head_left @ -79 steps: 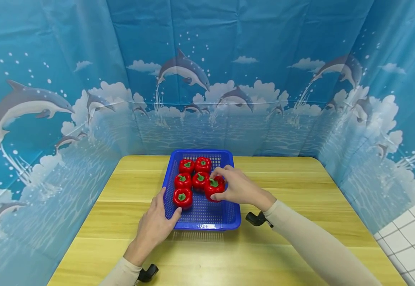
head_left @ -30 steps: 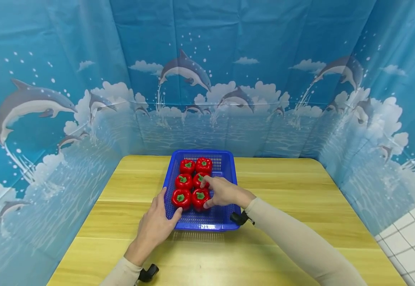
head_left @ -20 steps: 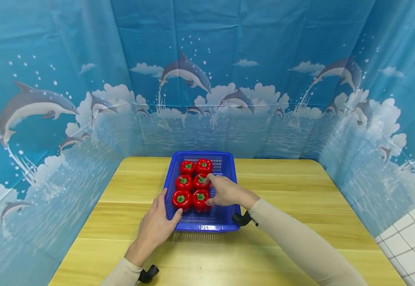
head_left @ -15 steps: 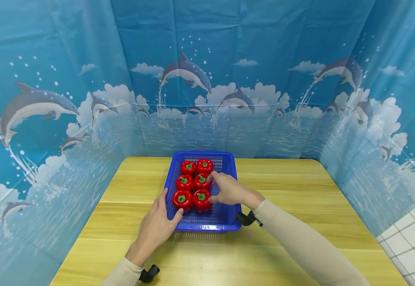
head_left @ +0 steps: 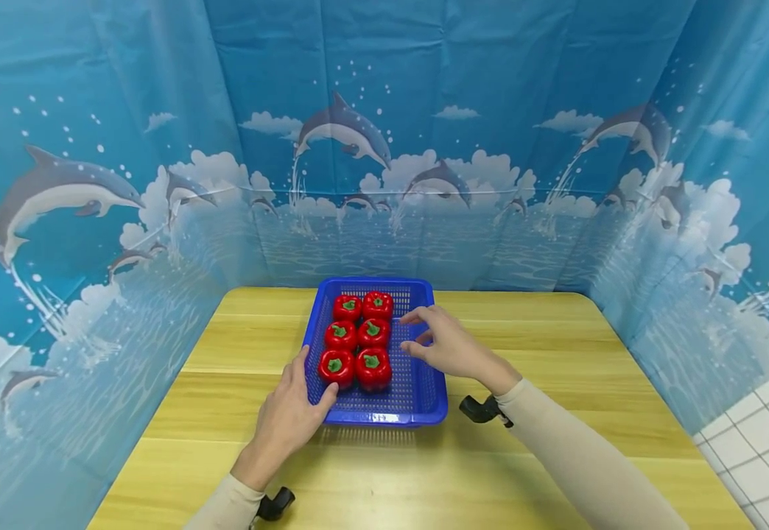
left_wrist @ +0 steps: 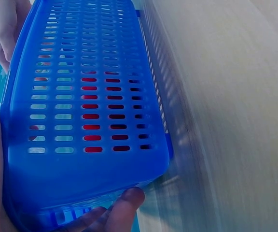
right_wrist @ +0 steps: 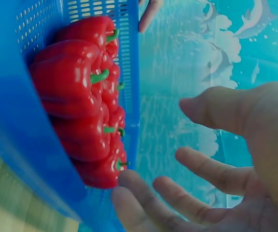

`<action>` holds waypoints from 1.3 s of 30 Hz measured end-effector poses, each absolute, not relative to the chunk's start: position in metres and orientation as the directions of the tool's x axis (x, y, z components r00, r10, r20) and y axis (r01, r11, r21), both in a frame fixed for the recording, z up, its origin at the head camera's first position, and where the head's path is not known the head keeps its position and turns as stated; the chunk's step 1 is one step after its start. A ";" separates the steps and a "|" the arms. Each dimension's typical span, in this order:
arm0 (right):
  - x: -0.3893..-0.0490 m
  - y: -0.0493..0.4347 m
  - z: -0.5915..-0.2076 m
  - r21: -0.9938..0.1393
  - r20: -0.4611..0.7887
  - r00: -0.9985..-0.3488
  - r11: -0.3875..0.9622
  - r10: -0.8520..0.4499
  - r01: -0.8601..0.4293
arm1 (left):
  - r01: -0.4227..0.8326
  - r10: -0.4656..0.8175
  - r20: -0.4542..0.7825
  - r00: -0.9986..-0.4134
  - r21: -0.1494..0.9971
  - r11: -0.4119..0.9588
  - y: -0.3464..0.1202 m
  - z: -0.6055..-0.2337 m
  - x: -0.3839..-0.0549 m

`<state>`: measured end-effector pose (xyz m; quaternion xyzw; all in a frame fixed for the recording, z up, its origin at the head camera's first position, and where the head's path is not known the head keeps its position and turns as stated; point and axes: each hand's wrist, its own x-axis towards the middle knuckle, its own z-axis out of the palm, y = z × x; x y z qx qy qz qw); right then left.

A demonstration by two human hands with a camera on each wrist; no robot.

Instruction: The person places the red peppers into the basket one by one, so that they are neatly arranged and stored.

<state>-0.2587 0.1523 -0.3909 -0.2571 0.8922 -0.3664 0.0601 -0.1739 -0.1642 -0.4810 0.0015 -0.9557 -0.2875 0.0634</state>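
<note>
Several red bell peppers [head_left: 373, 333] with green stems stand upright in two columns in a blue plastic basket [head_left: 424, 412], towards its left side. My left hand [head_left: 288, 412] holds the basket at its near left corner, thumb over the near rim. In the left wrist view, fingertips [left_wrist: 129, 198] curl round the basket's wall. My right hand [head_left: 454, 346] hovers over the right part of the basket, holding nothing. Its fingers are spread and loosely bent, apart from the peppers [right_wrist: 66, 79] in the right wrist view.
The basket stands on a wooden table [head_left: 524, 442], near its far edge. A blue curtain [head_left: 384, 243] printed with dolphins hangs behind and at both sides. Black wrist mounts [head_left: 480, 410] sit under both wrists. The basket's right side has bare mesh floor.
My right hand has set the red bell pepper it held down in the near row, let go, and moved off to the right. The left hand has stayed on the basket.
</note>
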 end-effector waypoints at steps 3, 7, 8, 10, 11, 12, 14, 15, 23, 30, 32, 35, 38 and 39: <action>-0.257 0.163 -0.393 -0.695 0.125 -0.877 0.589 -0.465 -0.412 | 0.036 -0.039 0.123 -0.992 0.553 0.832 -0.164 -0.481 -0.174; -0.253 0.179 -0.398 -0.705 0.170 -0.892 0.581 -0.418 -0.407 | 0.036 -0.035 0.118 -0.992 0.555 0.831 -0.163 -0.481 -0.174; -0.251 0.183 -0.399 -0.706 0.182 -0.895 0.580 -0.407 -0.407 | 0.036 -0.035 0.117 -0.993 0.555 0.831 -0.163 -0.482 -0.173; -0.249 0.190 -0.403 -0.707 0.204 -0.901 0.579 -0.382 -0.406 | 0.036 -0.035 0.117 -0.993 0.556 0.831 -0.163 -0.482 -0.173; -0.248 0.194 -0.405 -0.703 0.216 -0.902 0.581 -0.374 -0.410 | 0.037 -0.035 0.118 -0.992 0.555 0.831 -0.163 -0.482 -0.173; -0.247 0.197 -0.407 -0.699 0.227 -0.904 0.585 -0.363 -0.410 | 0.038 -0.034 0.119 -0.992 0.554 0.832 -0.163 -0.482 -0.173; -0.245 0.204 -0.412 -0.680 0.254 -0.903 0.599 -0.347 -0.422 | 0.039 -0.033 0.119 -0.992 0.555 0.831 -0.163 -0.481 -0.173; -0.243 0.208 -0.414 -0.673 0.264 -0.903 0.606 -0.339 -0.425 | 0.039 -0.032 0.118 -0.993 0.554 0.832 -0.163 -0.480 -0.174; -0.231 0.236 -0.433 -0.623 0.308 -0.907 0.660 -0.288 -0.421 | 0.025 -0.015 0.068 -0.998 0.557 0.830 -0.164 -0.473 -0.176; -0.220 0.263 -0.451 -0.564 0.348 -0.896 0.702 -0.277 -0.436 | 0.031 0.016 0.030 -0.999 0.573 0.819 -0.171 -0.468 -0.175; -0.218 0.269 -0.454 -0.541 0.360 -0.892 0.718 -0.273 -0.438 | 0.040 0.030 0.027 -0.999 0.579 0.814 -0.177 -0.468 -0.176; -0.217 0.277 -0.457 -0.506 0.365 -0.891 0.745 -0.271 -0.434 | 0.072 0.070 0.027 -0.997 0.586 0.807 -0.188 -0.465 -0.179; -0.219 0.284 -0.458 -0.450 0.376 -0.883 0.777 -0.283 -0.440 | 0.113 0.112 0.037 -0.993 0.578 0.808 -0.201 -0.462 -0.184; -0.219 0.287 -0.459 -0.430 0.377 -0.881 0.788 -0.287 -0.441 | 0.128 0.123 0.046 -0.991 0.568 0.813 -0.205 -0.460 -0.185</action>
